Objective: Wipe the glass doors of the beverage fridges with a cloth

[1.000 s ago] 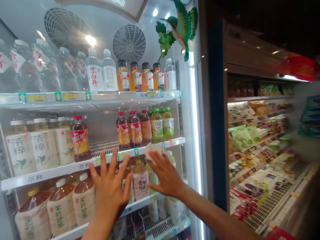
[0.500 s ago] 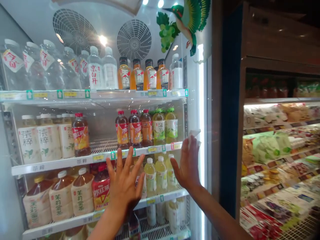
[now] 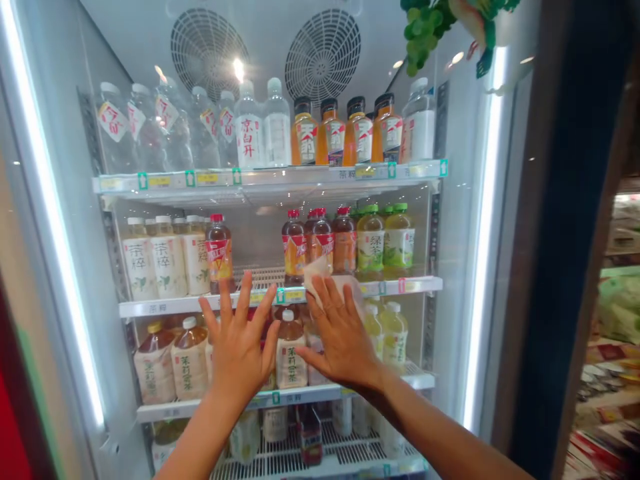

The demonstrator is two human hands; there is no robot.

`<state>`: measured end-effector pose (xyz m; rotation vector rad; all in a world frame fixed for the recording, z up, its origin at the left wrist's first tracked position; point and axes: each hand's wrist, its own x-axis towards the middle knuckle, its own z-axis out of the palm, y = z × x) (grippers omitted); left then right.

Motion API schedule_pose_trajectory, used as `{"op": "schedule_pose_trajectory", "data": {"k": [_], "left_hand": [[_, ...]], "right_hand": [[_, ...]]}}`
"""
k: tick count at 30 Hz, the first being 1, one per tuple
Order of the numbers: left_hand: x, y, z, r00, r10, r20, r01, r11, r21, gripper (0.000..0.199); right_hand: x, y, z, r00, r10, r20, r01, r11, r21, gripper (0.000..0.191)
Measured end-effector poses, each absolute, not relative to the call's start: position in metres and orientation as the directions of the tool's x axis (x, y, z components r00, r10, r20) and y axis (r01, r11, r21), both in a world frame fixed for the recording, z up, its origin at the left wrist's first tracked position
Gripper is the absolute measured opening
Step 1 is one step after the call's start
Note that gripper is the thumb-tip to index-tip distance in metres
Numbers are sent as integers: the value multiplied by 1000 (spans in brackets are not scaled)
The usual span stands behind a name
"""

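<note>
My left hand (image 3: 241,340) is spread wide in front of the glass door of a drinks fridge, fingers up and nothing in it. Whether its palm touches the glass, I cannot tell. Beside it on the right, my right hand (image 3: 343,327) lies flat over a thin white wipe (image 3: 353,288), holding it against the glass; the wipe's edges show above and beside the fingers, the rest is under the hand. Behind the glass, red-capped tea bottles (image 3: 294,247) and green-capped tea bottles (image 3: 370,240) stand on the middle shelf (image 3: 173,307).
Clear water bottles (image 3: 249,127) and orange drink bottles (image 3: 359,133) line the top shelf. Larger tea bottles (image 3: 189,360) stand lower down. Light strips (image 3: 485,253) run up both sides. A grape decoration (image 3: 420,33) hangs at upper right. Another stocked shelf unit (image 3: 617,307) is at far right.
My right hand has moved left across the glass with the wipe, from the door's right side to near its middle. My left hand stays spread. The view has turned left.
</note>
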<state>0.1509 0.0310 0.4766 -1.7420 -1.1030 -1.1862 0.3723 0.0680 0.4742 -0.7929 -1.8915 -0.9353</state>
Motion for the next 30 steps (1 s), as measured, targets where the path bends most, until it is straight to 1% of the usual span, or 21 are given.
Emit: {"op": "schedule_pose_trajectory", "data": {"k": [1, 2, 3, 5, 6, 7, 8, 11, 12, 13, 14, 15, 17, 19, 21, 23, 26, 30], "left_hand": [[141, 30, 476, 194, 245, 950, 935, -339, -104, 71], [130, 29, 476, 188, 245, 951, 940, -326, -101, 71], [120, 28, 475, 180, 244, 953, 944, -314, -98, 72], [98, 26, 472, 165, 244, 956, 951, -296, -89, 73], [86, 25, 471, 157, 245, 957, 954, -289, -83, 74], [75, 24, 470, 146, 248, 958, 957, -282, -73, 75], [63, 23, 468, 132, 251, 959, 960, -273, -61, 77], [28, 20, 465, 94, 251, 964, 968, -249, -30, 80], [17, 19, 464, 85, 250, 965, 969, -244, -22, 80], [6, 18, 463, 80, 251, 965, 970, -242, -18, 80], [-3, 17, 461, 77, 256, 964, 970, -242, -13, 80], [-11, 17, 460, 74, 264, 962, 970, -241, -9, 79], [-23, 15, 455, 71, 284, 956, 971, -239, -1, 79], [-30, 12, 448, 62, 296, 953, 973, -232, 9, 78], [-37, 10, 440, 54, 298, 953, 974, -225, 15, 78], [-46, 7, 431, 46, 310, 950, 976, -218, 24, 79], [-59, 6, 421, 41, 337, 941, 975, -219, 36, 78], [-68, 9, 412, 64, 328, 943, 964, -263, 26, 80]], "right_hand": [[366, 68, 475, -452, 151, 879, 795, 516, 319, 92], [360, 69, 477, -428, 147, 892, 809, 502, 306, 90], [355, 70, 481, -365, 150, 919, 840, 480, 255, 88], [338, 70, 487, -200, 158, 967, 890, 442, 112, 87], [325, 70, 487, -151, 169, 974, 897, 437, 64, 88], [310, 68, 486, -156, 181, 971, 893, 447, 60, 90], [293, 66, 482, -217, 194, 957, 876, 471, 103, 93], [241, 60, 475, -540, 182, 822, 742, 564, 363, 99], [226, 58, 478, -614, 162, 772, 694, 577, 431, 98], [212, 57, 486, -656, 145, 741, 663, 579, 474, 96], [199, 57, 497, -666, 137, 734, 658, 572, 490, 93], [188, 57, 510, -651, 134, 747, 671, 562, 484, 91], [166, 56, 532, -576, 152, 803, 729, 540, 421, 86], [149, 54, 535, -515, 159, 842, 764, 531, 367, 81], [136, 49, 516, -521, 143, 841, 751, 544, 373, 77], [129, 44, 485, -561, 136, 817, 726, 556, 406, 73], [122, 40, 454, -578, 158, 801, 729, 541, 419, 69], [112, 40, 444, -509, 207, 836, 780, 523, 345, 70]]}}
